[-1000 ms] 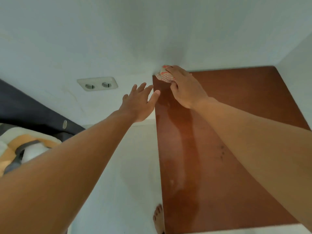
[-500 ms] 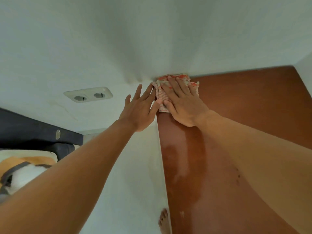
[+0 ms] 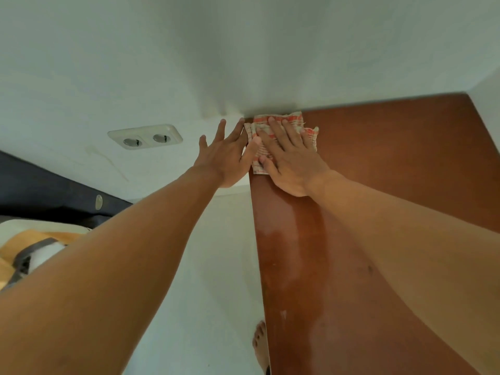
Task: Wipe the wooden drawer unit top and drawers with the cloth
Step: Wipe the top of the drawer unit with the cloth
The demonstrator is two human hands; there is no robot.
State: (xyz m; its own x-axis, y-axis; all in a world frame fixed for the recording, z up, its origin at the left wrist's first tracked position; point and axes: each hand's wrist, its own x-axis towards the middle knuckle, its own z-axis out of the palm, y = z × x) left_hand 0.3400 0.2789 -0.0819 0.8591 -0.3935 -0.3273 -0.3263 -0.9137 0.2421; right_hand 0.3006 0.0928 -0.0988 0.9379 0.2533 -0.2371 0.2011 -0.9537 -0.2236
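The wooden drawer unit top (image 3: 392,158) is a glossy red-brown panel filling the right half of the head view, with a damp sheen along its left side. A white cloth with orange stripes (image 3: 293,119) lies spread flat on its far left corner against the wall. My right hand (image 3: 290,161) presses down on the cloth with fingers spread. My left hand (image 3: 227,158) is open just left of the top's edge, its thumb touching the cloth's left border. The drawers are out of sight.
A white wall runs behind the unit, with a double socket (image 3: 145,136) to the left. Another white wall (image 3: 487,85) closes the right side. A dark headboard (image 3: 40,185) and bedding (image 3: 32,247) are at far left. My bare foot (image 3: 261,345) stands on the white floor.
The cloth, bunched under my right fingers a second ago, is now spread flat in the corner. My left hand has moved up beside it.
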